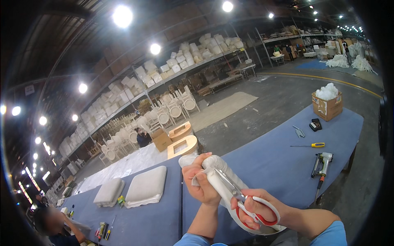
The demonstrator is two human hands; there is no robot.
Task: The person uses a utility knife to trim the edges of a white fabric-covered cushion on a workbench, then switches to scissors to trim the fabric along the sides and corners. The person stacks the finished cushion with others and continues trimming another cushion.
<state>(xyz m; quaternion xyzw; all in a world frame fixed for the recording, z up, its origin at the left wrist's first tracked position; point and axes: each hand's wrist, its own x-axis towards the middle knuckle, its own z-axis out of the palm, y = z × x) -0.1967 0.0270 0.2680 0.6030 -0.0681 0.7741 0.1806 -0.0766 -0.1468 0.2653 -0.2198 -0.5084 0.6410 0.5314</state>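
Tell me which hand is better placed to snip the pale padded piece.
Probably the right hand: it holds the scissors by the handles, blades lying along the pale padded piece. The left hand is occupied gripping that piece.

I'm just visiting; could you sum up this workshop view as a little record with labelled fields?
Left hand: the left hand grips a pale padded piece
Right hand: the right hand holds red-and-white-handled scissors, blades along that piece
Surface: blue-topped table
Tools at right: yellow-handled screwdriver, pneumatic fastener gun
Far right end: cardboard box with white stuffing
Pads at left: light seat pads
Lower left: another person
Background: pale chair frames
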